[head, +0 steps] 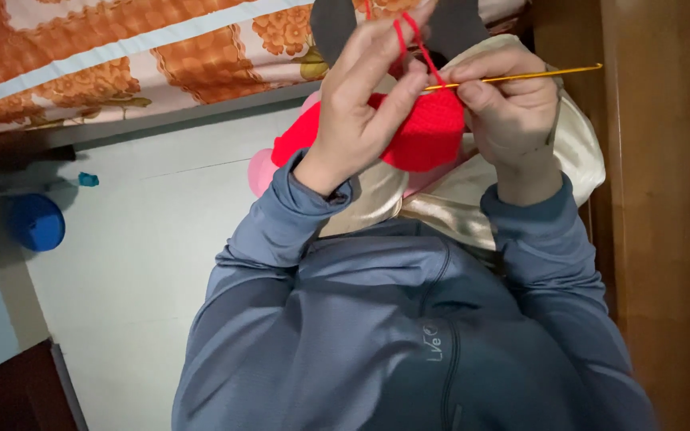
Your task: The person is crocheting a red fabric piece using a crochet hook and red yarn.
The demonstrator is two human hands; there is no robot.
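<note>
Spreading across the top of the view, an orange flowered bedcover (105,56) lay over the bed, with pale floor (145,263) below it and a wooden cabinet side (664,223) on the right. The person's grey-blue sweatshirt (377,335) filled the lower middle, and a cream cloth (457,199) lay in the lap beneath both wrists. A blue round lid (35,222) sat on the floor, well apart from the work. The left hand (361,104) pinched the red crochet piece (421,132) between thumb and fingers, red yarn (413,36) running up over its forefinger. The right hand (513,104) was closed around a yellow crochet hook (529,77), whose tip met the top edge of the red piece, held up between both hands.
</note>
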